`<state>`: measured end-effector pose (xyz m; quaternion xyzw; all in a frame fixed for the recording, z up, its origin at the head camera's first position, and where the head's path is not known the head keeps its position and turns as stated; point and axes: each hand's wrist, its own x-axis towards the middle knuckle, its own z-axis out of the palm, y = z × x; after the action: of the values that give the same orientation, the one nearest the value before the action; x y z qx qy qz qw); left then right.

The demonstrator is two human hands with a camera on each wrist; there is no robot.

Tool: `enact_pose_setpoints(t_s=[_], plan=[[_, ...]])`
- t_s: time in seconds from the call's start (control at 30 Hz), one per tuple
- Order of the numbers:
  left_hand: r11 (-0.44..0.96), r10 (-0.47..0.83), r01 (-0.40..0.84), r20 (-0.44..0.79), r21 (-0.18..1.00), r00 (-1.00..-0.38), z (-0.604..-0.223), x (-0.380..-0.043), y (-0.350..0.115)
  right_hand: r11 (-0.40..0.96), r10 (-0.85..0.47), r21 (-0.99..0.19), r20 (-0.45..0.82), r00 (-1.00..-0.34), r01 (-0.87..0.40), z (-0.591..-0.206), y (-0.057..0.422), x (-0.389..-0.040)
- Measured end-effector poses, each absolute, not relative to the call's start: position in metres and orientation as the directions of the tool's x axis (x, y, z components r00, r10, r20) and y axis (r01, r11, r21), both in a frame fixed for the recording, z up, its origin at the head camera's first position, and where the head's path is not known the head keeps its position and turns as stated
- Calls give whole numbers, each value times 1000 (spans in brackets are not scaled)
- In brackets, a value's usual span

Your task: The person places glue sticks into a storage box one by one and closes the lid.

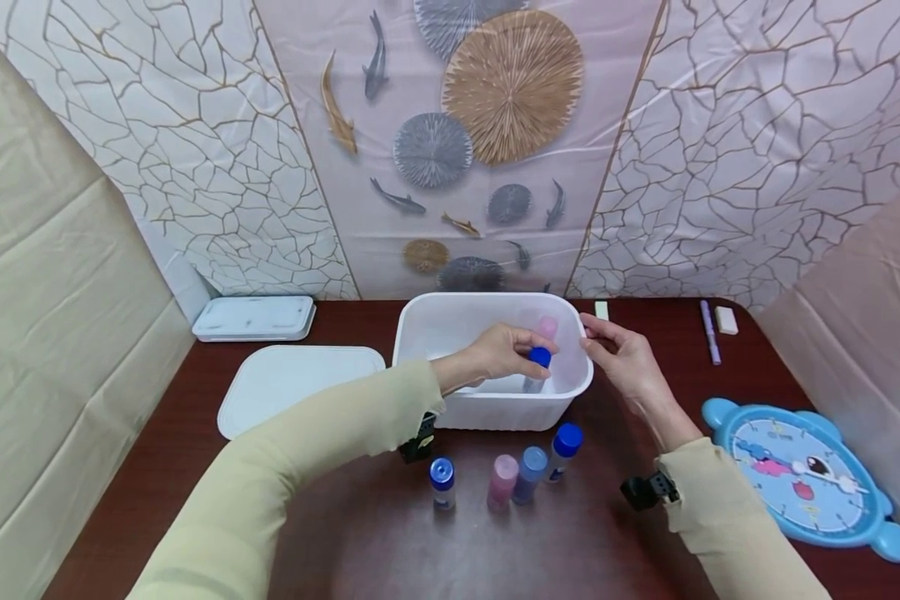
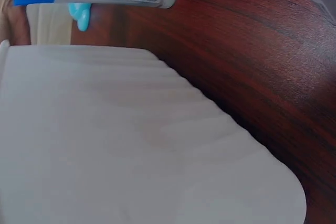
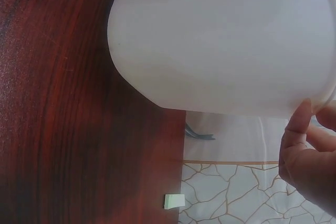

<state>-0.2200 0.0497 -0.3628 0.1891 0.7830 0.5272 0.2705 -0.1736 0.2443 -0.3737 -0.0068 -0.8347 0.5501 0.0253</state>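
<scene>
A white plastic bin (image 1: 487, 412) stands on the table, its near wall filling much of the left wrist view. My left hand (image 1: 498, 354) reaches over it and pinches the blue cap of a clear glue stick (image 1: 537, 367) inside, near the right end. Beside that, a pink glue stick (image 1: 547, 327) stands by the far right wall. My right hand (image 1: 626, 362) holds the bin's right rim between thumb and fingers, also seen in the right wrist view. In front of the bin are two blue-capped clear glue sticks (image 1: 442, 483), a pink one (image 1: 502, 482) and a blue one (image 1: 530, 473).
A white lid (image 1: 300, 383) lies left of the bin, with a white case (image 1: 255, 318) behind it. On the right lie a blue toy clock (image 1: 798, 475), a purple pen (image 1: 710, 332) and a white eraser (image 1: 726, 320). Fabric walls surround the table.
</scene>
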Motion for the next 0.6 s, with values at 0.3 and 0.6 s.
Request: enact_pose_setpoints(t_s=[0.3,0.6], plan=[[423,586,79,-207,903,-783,-365,-216,54,418,51,-908,8,-999,14,-375,244,-172],[304,697,166,-101,938,-710,-332,-206,11,428,57,-904,3,-998,22,-372,244,-172]])
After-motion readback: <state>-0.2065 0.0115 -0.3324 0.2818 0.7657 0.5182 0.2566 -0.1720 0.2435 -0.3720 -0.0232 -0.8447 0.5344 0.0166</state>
